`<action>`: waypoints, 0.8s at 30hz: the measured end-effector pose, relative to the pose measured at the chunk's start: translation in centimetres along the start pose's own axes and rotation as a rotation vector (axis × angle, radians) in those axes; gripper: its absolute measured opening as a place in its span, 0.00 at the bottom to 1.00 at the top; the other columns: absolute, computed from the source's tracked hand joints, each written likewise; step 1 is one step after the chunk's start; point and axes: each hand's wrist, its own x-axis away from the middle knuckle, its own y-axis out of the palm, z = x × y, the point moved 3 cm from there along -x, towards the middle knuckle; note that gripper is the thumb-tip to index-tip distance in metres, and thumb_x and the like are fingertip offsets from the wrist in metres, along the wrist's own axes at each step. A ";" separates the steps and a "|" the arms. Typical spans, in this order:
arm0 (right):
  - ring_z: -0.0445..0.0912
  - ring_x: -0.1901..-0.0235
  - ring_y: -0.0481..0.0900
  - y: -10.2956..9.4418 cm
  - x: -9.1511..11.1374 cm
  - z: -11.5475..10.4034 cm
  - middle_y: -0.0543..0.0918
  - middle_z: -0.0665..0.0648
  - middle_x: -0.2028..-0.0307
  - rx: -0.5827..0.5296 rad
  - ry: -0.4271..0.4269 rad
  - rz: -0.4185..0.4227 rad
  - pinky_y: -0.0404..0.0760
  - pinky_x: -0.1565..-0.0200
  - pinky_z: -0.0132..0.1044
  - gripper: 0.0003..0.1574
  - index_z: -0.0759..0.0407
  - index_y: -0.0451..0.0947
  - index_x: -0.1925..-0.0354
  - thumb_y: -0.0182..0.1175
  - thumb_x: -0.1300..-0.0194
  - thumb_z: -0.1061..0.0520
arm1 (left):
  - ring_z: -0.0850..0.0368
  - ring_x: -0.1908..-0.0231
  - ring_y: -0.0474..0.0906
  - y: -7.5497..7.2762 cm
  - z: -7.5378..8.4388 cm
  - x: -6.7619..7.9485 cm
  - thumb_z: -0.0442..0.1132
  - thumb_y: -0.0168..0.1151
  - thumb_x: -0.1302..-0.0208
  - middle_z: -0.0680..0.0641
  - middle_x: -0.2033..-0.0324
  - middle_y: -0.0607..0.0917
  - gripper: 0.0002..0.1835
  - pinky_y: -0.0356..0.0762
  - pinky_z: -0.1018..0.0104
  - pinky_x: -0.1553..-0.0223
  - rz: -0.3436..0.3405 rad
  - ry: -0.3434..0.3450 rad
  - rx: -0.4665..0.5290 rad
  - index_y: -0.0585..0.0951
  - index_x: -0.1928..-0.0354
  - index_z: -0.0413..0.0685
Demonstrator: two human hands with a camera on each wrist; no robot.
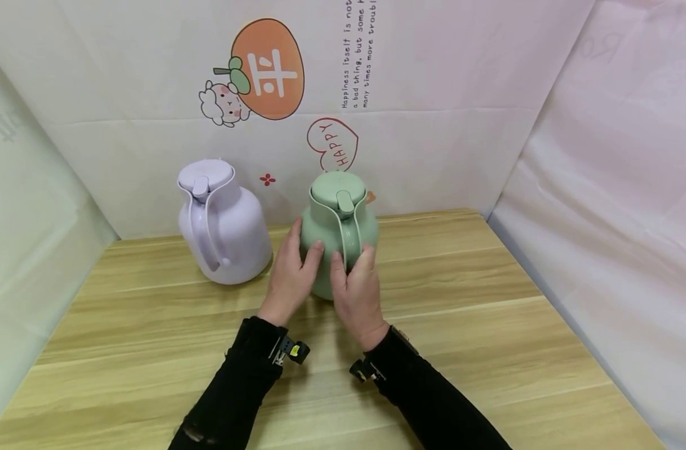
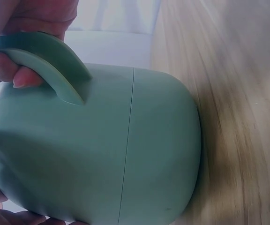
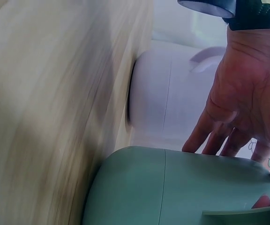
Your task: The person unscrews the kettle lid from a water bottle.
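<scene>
A green insulated jug (image 1: 323, 225) stands upright on the wooden table, its spout lid shut and its handle (image 1: 351, 234) facing me. Around that handle my right hand (image 1: 361, 300) is curled; the left wrist view shows its fingers (image 2: 27, 77) coming through the loop. My left hand (image 1: 289, 278) rests against the jug's left side, fingers spread and mostly straight, with the fingertips touching the wall in the right wrist view. Parts of the fingers behind the jug are hidden in the head view.
To the left, a lilac jug (image 1: 244, 234) of the same shape stands near the table's back edge. A printed white cloth (image 1: 433, 156) hangs behind the table (image 1: 461, 350), and pale cloths enclose both sides.
</scene>
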 end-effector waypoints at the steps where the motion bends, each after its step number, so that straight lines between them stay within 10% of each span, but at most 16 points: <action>1: 0.60 0.50 0.82 0.0 0.1 -0.1 0.78 0.72 0.49 -0.001 -0.002 -0.001 0.83 0.51 0.55 0.24 0.70 0.62 0.40 0.53 0.20 0.52 | 0.42 0.22 0.58 -0.1 0.0 0.2 0.59 0.46 0.19 0.39 0.20 0.60 0.41 0.59 0.42 0.24 0.002 0.000 0.003 0.50 0.17 0.45; 24: 0.58 0.51 0.83 0.5 2.0 -2.1 0.79 0.70 0.50 -0.012 -0.023 -0.028 0.84 0.52 0.53 0.22 0.70 0.63 0.42 0.54 0.20 0.54 | 0.42 0.22 0.59 -1.9 0.0 2.8 0.58 0.47 0.18 0.37 0.21 0.60 0.40 0.60 0.41 0.25 0.040 0.018 -0.019 0.50 0.17 0.45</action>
